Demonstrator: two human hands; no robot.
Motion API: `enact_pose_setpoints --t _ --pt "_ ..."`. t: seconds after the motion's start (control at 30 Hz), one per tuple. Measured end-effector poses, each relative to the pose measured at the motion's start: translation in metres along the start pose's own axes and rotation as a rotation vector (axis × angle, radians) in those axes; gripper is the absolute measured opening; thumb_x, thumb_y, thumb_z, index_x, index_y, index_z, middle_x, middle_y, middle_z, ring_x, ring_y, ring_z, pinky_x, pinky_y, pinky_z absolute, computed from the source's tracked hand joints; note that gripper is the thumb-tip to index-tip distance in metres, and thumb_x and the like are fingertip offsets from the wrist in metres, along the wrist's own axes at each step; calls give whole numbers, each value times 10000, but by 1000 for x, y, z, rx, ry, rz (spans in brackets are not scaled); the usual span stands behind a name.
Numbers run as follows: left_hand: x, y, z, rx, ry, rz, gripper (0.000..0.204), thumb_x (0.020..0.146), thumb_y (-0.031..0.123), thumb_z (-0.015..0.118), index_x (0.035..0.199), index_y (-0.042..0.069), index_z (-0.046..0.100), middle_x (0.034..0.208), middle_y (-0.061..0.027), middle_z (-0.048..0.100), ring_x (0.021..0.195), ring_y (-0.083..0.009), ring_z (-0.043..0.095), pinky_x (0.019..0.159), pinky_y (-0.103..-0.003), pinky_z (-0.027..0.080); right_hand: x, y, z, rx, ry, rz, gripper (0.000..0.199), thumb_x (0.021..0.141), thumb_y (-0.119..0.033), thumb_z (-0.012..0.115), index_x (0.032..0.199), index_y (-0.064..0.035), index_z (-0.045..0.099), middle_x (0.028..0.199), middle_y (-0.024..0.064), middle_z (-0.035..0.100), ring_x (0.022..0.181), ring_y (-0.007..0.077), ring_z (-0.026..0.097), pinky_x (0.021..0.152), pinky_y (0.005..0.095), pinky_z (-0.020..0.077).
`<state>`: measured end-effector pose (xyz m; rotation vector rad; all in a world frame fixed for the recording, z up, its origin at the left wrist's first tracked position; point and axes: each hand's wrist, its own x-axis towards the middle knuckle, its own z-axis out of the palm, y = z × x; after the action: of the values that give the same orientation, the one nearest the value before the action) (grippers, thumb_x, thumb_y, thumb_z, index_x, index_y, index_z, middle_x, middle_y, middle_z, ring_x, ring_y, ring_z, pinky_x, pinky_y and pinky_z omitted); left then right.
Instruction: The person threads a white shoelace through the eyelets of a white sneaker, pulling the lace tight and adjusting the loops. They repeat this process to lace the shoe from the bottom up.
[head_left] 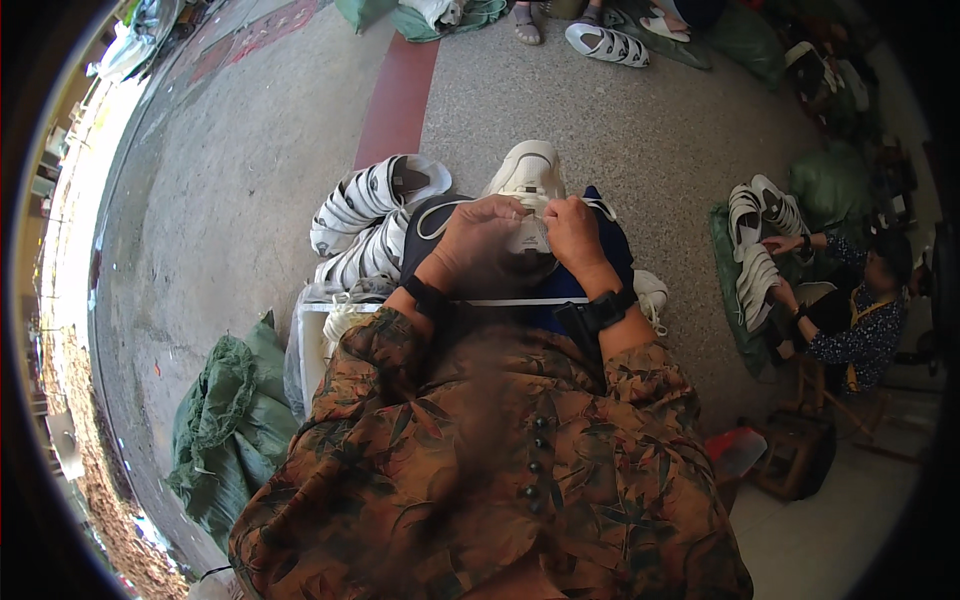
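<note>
The cream shoe (531, 165) is at upper centre of the frame, by the person's knees, toe toward the top edge. Lacing is judged to be partway: lace appears to cross the front of the shoe, while 1 length of white lace (424, 222) loops loose at its left and another projects at its right. No finished bow is visible; the loose lengths are judged outstanding. Rows beneath the hands cannot be verified.

The left hand (478, 226) and right hand (574, 238) are over the shoe's midsection, 1 per side, fingers pinched, apparently on lace; the exact grip is hidden.

Outward: stacked white shoes (362, 208), left of centre; a green sack (235, 400), lower left; a co-worker (850, 325), far right, handling white shoes (757, 285).
</note>
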<state>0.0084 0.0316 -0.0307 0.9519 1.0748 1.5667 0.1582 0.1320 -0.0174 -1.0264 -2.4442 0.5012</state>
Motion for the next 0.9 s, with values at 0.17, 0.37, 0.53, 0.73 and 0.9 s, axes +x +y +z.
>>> enact_pose_setpoints --t 0.17,0.37,0.53,0.73,0.9 --pt "-1 0 -4 27 -40 -14 73 799 12 625 857 1 667 903 -30 650 839 -105 591 797 -259 476 2 2 8 47 -70 108 52 743 -59 619 738 -8 620 772 172 599 780 360 581 690 425 471" --pt "-4 7 -2 -6 -24 -113 115 799 63 652 886 -6 681 900 -55 656 857 -128 583 831 -268 447 1 -2 18 80 31 5 40 703 -62 615 712 -25 625 766 183 582 728 365 595 658 430 483" --pt "-2 -2 -6 103 -49 -48 84 814 63 643 849 -4 677 860 -37 656 803 -101 593 759 -253 476 0 -2 25 10 66 -128 43 669 -65 633 690 -30 617 738 163 564 714 346 595 626 417 485" --pt "2 -10 -8 358 3 -3 140 842 130 625 839 -7 653 814 -62 641 770 -138 596 710 -276 471 -2 -1 32 67 149 -115 31 687 -59 614 684 -31 601 743 162 561 685 351 588 624 418 488" --pt "8 -3 8 1119 40 363 148 827 157 593 835 14 629 798 -125 625 731 -253 620 660 -343 481 -12 -6 17 150 238 -161 21 701 -26 586 713 -37 600 746 162 555 754 342 577 644 419 486"
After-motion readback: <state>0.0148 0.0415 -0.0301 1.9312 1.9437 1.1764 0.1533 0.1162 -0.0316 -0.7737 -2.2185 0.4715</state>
